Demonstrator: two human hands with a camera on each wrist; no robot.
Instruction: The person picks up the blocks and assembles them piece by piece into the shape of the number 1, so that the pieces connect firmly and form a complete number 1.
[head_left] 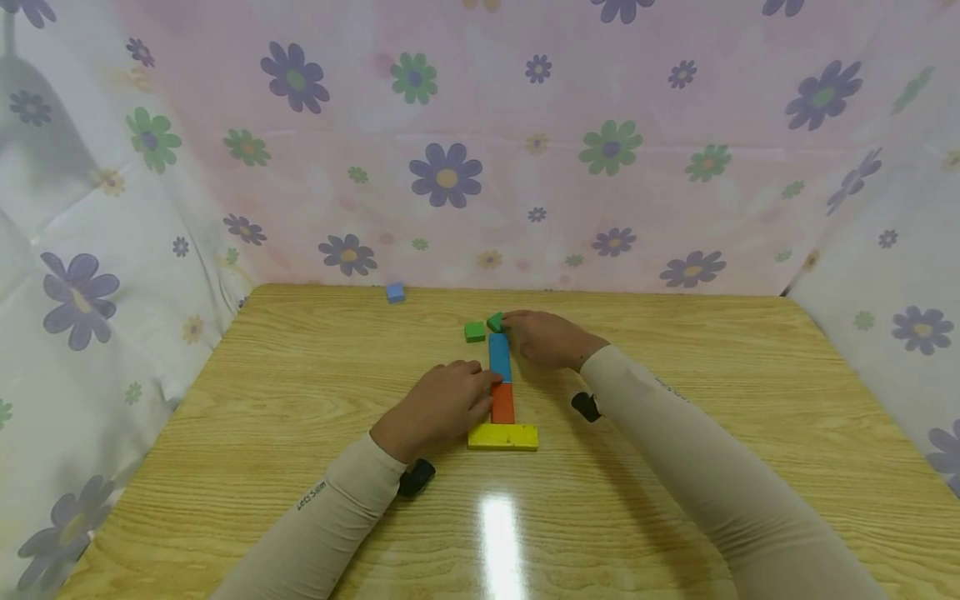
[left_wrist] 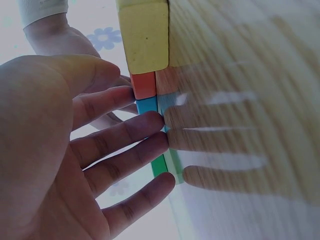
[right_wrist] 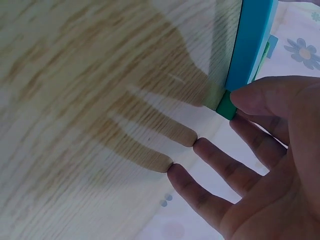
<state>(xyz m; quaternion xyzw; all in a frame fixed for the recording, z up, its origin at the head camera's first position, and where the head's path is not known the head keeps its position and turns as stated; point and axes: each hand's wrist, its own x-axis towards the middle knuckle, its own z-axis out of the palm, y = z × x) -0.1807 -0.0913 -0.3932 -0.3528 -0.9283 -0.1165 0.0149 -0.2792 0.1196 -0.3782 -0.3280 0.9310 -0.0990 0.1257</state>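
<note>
In the head view, a yellow block [head_left: 503, 439] lies crosswise on the wooden table. From its far side a red block [head_left: 503, 407] and a blue block [head_left: 499, 354] run away from me, end to end. My left hand [head_left: 438, 407] reaches over this line from the left, its index fingertip at the red-blue joint; the left wrist view shows the other fingers stretched out. At the far end of the blue block, my right hand [head_left: 550, 339] pinches a green triangular block [head_left: 494, 322] between thumb and fingers. The right thumb partly covers this block [right_wrist: 226, 106] in the right wrist view.
A green square block [head_left: 474, 332] sits just left of the triangular one. Farther back, a small light blue block [head_left: 395, 294] lies near the table's far edge. Flower-printed cloth [head_left: 480, 108] hangs behind the table and along both sides.
</note>
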